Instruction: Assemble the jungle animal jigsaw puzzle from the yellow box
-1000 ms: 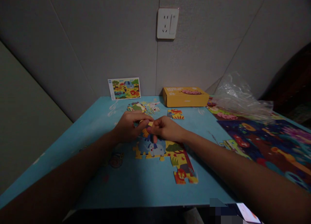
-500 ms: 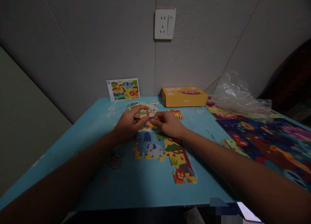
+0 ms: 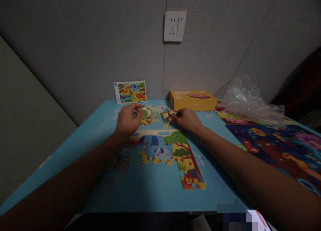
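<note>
My right hand (image 3: 187, 119) pinches a puzzle piece (image 3: 167, 116) with a brown, yellow and dark pattern, tilted up off the table. My left hand (image 3: 129, 119) is curled, with thumb and forefinger around the edge of a green and cream puzzle piece (image 3: 145, 112). Loose puzzle pieces (image 3: 157, 110) lie in a heap between and behind both hands. Nearer to me is a partly joined jigsaw (image 3: 156, 147) with two blue elephants, trees and a lion at its lower right corner. My left forearm covers part of its left side.
A picture card (image 3: 131, 92) leans on the wall beside a yellow box (image 3: 193, 100). Crumpled clear plastic (image 3: 250, 95) and a dark colourful picture sheet (image 3: 273, 150) lie on the right of the blue table (image 3: 150, 194). A wall socket (image 3: 175, 26) is above.
My hands, earlier close together over a puzzle piece, have parted. The right one has moved right with a piece, while the left has shifted left. The jigsaw's upper edge now shows.
</note>
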`<state>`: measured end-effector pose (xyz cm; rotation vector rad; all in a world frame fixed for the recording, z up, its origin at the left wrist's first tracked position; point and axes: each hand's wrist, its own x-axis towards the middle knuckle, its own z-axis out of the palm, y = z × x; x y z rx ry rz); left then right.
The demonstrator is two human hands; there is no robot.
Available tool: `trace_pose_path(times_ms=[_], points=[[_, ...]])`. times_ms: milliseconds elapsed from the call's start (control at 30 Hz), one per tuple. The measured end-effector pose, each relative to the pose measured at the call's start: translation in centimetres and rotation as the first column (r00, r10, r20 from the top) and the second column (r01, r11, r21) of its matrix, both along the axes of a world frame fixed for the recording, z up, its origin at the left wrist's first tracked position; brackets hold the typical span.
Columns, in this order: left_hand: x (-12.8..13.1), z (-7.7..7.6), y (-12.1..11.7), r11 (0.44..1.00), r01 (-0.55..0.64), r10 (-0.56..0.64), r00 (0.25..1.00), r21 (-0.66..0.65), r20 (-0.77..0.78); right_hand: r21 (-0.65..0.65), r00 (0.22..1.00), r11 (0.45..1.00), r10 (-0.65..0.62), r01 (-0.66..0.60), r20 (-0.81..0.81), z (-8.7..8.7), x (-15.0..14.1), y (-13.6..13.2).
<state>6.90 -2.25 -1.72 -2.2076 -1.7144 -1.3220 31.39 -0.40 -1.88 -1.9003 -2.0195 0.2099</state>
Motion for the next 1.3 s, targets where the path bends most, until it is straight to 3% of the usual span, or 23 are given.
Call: trace_pose_path(times_ms=[100, 200, 333, 567, 700, 800, 933, 1033, 1167, 1300], points=[[-0.5, -0.4, 0.7, 0.999, -0.039, 0.04, 0.998, 0.018, -0.048, -0.019, 0.999, 0.999, -0.034, 0.034, 0.033, 0.1, -0.1, -0.1], [-1.0, -0.9, 1.4, 0.997, -0.057, 0.051, 0.994, -0.056, -0.097, -0.008, 0.998, 0.999, -0.053, 0.053, 0.046, 0.2, 0.0, -0.2], [-1.4, -1.4, 1.9, 0.99, -0.01, -0.008, 0.992, -0.14, -0.122, 0.042, 0.998, 0.998, -0.057, 0.055, 0.04, 0.1, 0.1, -0.2], [-1.6, -1.6, 2.3, 0.996, 0.039, -0.053, 0.984, -0.082, -0.173, 0.12, 0.999, 0.992, 0.034, -0.032, -0.015, -0.1, -0.7, -0.6], [-1.4, -1.2, 1.9, 0.999, 0.038, -0.032, 0.983, 0.026, -0.181, 0.169, 0.974, 0.971, 0.19, -0.167, -0.127, 0.2, -1.6, -1.4], [-0.9, -0.7, 1.2, 0.99, 0.099, -0.079, 0.98, 0.105, -0.181, 0.156, 0.917, 0.948, 0.311, -0.279, -0.249, -0.1, -2.4, -2.0], [0.0, -0.5, 0.4, 0.95, 0.296, -0.275, 0.943, 0.098, -0.186, 0.05, 0.881, 0.941, 0.33, -0.334, -0.34, -0.7, -3.1, -2.4], [0.3, -0.7, 0.2, 0.93, 0.366, -0.354, 0.916, 0.03, -0.189, 0.028, 0.907, 0.933, 0.357, -0.36, -0.226, -0.6, -3.3, -2.5], [0.1, -0.8, 0.4, 0.938, 0.343, -0.347, 0.924, -0.056, -0.159, 0.048, 0.936, 0.935, 0.352, -0.351, -0.018, -0.3, -3.2, -2.5], [-0.1, -0.8, 0.5, 0.923, 0.37, -0.378, 0.923, -0.105, -0.069, 0.149, 0.927, 0.915, 0.368, -0.376, 0.075, -0.5, -3.0, -1.9]])
